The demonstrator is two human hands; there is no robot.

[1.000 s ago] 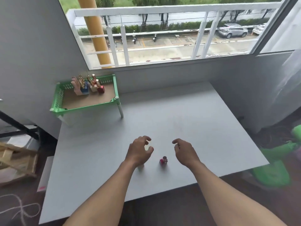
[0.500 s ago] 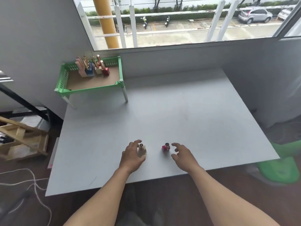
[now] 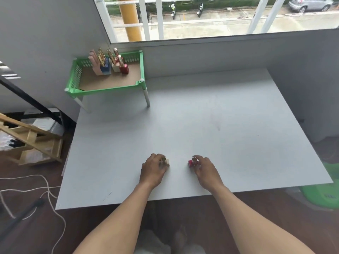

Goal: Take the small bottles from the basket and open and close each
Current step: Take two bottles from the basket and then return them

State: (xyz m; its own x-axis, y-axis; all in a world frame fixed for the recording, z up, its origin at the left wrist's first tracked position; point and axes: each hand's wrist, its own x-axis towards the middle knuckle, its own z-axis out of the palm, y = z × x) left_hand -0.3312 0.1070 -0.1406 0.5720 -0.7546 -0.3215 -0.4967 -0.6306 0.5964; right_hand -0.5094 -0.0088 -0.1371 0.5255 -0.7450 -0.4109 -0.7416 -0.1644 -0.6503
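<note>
Near the table's [image 3: 201, 114] front edge, the left hand [image 3: 153, 169] is curled around a cream bottle [image 3: 166, 161] and the right hand [image 3: 205, 167] pinches a red bottle [image 3: 191, 162], both upright on the table. More bottles [image 3: 110, 63] stand in the green basket [image 3: 108, 88] at its far left corner.

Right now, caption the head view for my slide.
Left hand and right hand each grip a small bottle, cream and red, on the grey table; more wait in the green basket.
</note>
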